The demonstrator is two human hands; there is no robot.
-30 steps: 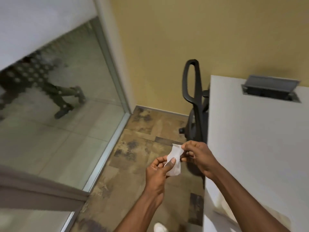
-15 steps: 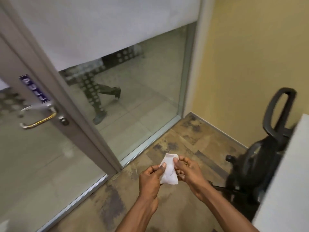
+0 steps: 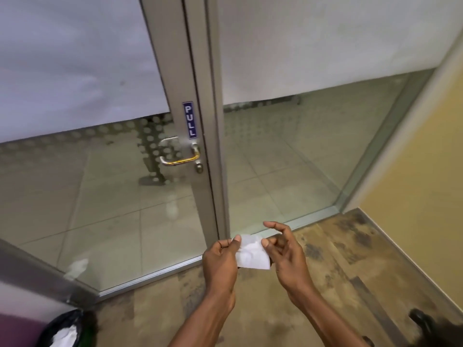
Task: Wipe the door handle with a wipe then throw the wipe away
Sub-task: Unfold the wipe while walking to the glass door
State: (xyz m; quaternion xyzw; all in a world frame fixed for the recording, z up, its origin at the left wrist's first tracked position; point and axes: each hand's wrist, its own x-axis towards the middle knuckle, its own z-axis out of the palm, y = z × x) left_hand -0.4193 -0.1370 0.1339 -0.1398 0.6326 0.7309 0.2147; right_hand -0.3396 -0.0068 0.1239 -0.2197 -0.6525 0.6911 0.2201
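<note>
Crumpling white wipe (image 3: 251, 254), both hands

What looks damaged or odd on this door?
The lever door handle looks worn: its silver finish gives way to yellowish patches along the bar. The PULL sticker sits straight, and the glass looks unbroken. Both hands hold the wipe low.

This looks like an office, at the entrance of a glass-walled room. An aluminium-framed glass door (image 3: 105, 196) carries a blue "PULL" sticker (image 3: 189, 120) above a metal lever handle (image 3: 179, 159), and frosted film covers the upper part of the door and of the fixed glass panel (image 3: 300, 156) beside it. Tiled corridor floor (image 3: 263, 176) shows through the glass, patterned carpet tiles (image 3: 338, 271) lie inside, and a bin with a black liner (image 3: 67, 329) sits at the lower left.
</note>
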